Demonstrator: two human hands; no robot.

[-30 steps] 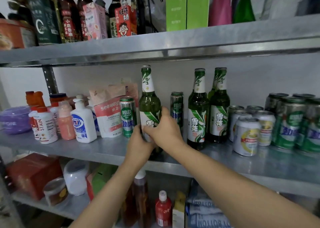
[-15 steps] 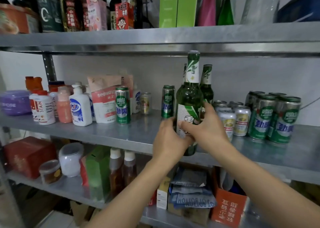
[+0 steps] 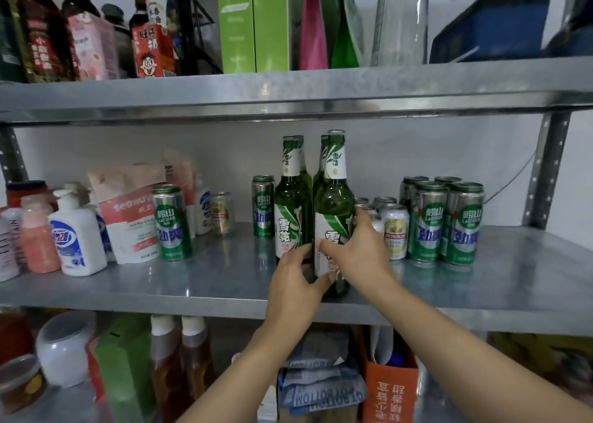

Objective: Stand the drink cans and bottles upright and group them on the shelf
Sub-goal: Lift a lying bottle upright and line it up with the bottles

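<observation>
Left hand (image 3: 293, 289) and right hand (image 3: 359, 252) are gripping the front bottle (image 3: 332, 211) upright beside other bottles (image 3: 290, 204), while three cans (image 3: 171, 223) are standing ungrouped.

The tall green glass beer bottle (image 3: 333, 204) between the left hand (image 3: 295, 281) and the right hand (image 3: 362, 249) is smooth and glossy, with a shiny white paper label. Just behind the left hand, a second green glass bottle (image 3: 290, 204) has the same gloss. The grey metal shelf (image 3: 224, 281) under both hands has a dull, mottled galvanised sheen. Right of the right hand, the tall green metal cans (image 3: 462, 227) look smooth and shiny. Far left of the left hand, the white plastic pump bottle (image 3: 77, 239) is matt, and the pink-and-white soft pouch (image 3: 131, 217) beside it is creased.
</observation>
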